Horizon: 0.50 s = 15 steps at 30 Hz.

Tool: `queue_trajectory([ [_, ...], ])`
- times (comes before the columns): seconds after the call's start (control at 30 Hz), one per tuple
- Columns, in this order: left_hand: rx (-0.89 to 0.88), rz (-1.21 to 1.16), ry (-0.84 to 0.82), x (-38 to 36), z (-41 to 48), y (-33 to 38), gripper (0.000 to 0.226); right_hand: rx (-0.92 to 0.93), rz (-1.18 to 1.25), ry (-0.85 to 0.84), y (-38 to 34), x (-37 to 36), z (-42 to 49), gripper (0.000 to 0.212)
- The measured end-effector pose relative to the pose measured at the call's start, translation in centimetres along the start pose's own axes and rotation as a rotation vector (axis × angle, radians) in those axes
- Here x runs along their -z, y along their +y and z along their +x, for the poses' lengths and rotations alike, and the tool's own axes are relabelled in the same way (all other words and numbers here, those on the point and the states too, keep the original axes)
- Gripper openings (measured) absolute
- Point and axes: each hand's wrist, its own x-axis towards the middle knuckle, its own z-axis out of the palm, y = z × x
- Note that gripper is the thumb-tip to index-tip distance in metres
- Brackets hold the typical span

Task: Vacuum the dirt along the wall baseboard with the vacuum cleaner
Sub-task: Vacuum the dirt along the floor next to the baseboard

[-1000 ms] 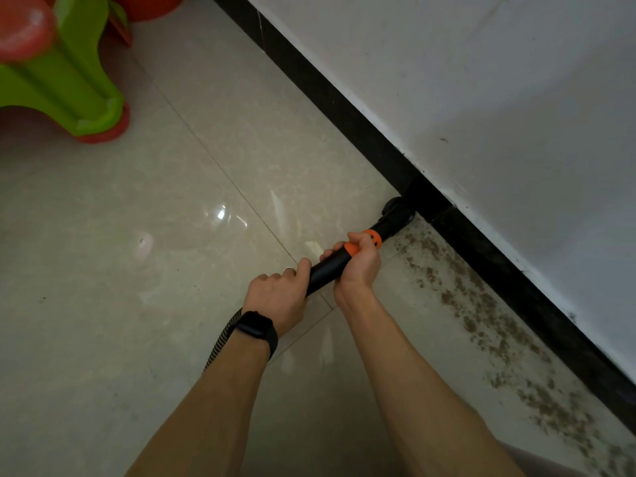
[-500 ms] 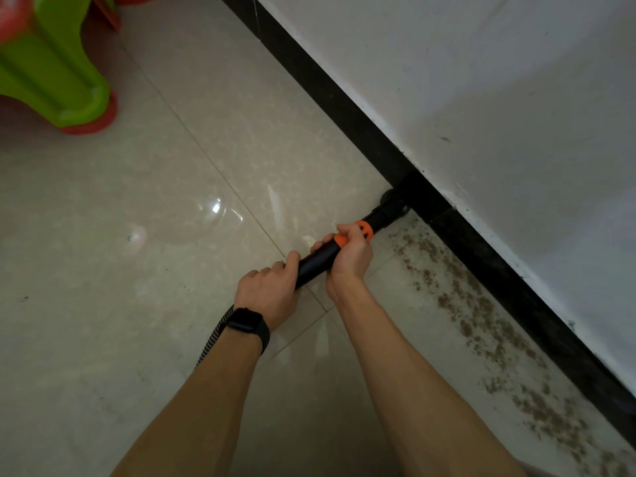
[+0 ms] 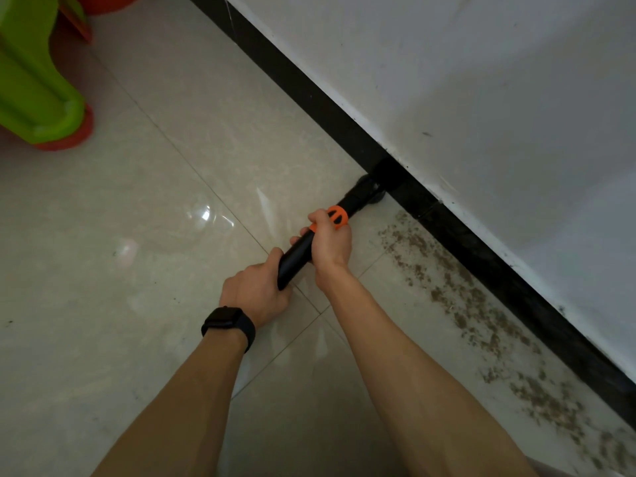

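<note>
Black vac tube (image 3: 295, 260) in L hand (image 3: 254, 291), R hand (image 3: 331, 245), nozzle (image 3: 365, 191) at baseboard (image 3: 309, 94)

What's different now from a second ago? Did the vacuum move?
Hardly anything moved. The vacuum nozzle remains at the baseboard, at the far end of the dirt strip, which looks no smaller. The left hand and right hand keep gripping the black tube. Only the view shifted slightly, and the hose behind the left wrist is out of sight.
</note>
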Motion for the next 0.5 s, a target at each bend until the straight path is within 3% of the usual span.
queue_trajectory([
  [0.17, -0.094, 0.151, -0.031, -0.1, -1.5, 0.9, 0.035, -0.036, 0.143, -0.006, 0.9, 2.4, -1.1, 0.013],
  [0.5, -0.041, 0.164, -0.059, 3.0, -4.7, -4.9, 0.035, -0.082, 0.089, -0.132, 3.7, -1.8, -5.3, 0.019],
])
